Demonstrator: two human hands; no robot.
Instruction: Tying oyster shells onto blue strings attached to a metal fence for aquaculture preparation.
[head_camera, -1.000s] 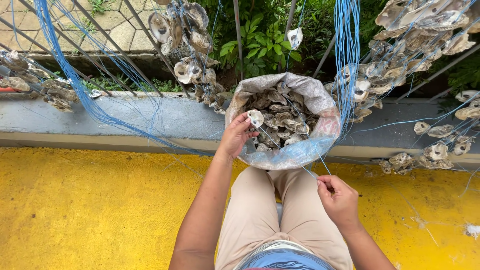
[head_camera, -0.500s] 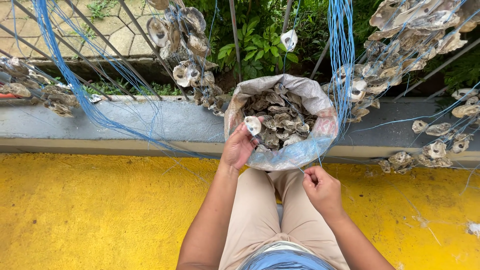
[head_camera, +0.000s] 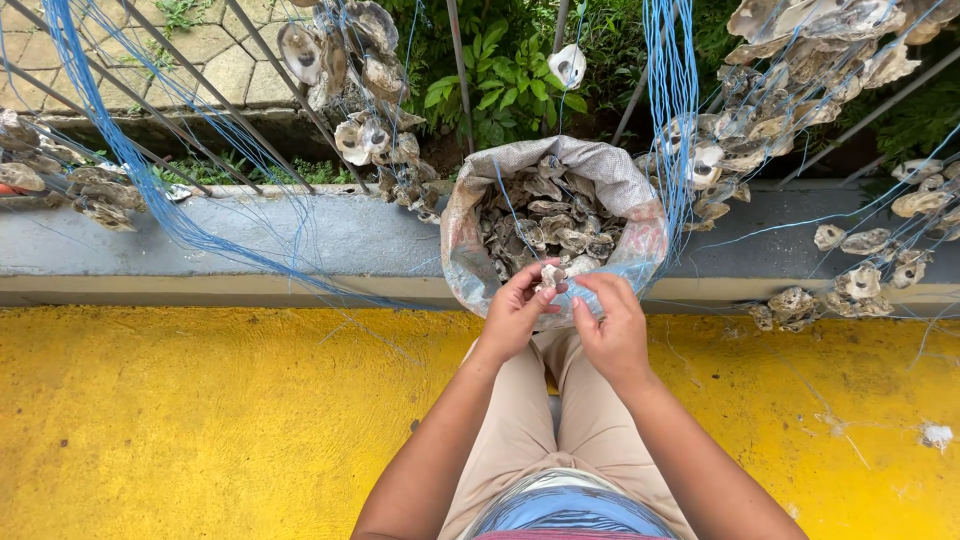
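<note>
Just above the centre of the frame, I am pinching a shell (head_camera: 551, 276) with the fingers of my left hand (head_camera: 515, 312) at the near rim of the sack (head_camera: 470, 240) of shells. Beside it, my right hand (head_camera: 612, 325) is closing its fingertips on a thin blue line (head_camera: 585, 290). At upper left, blue cords (head_camera: 150, 190) are hanging across the fence.
</note>
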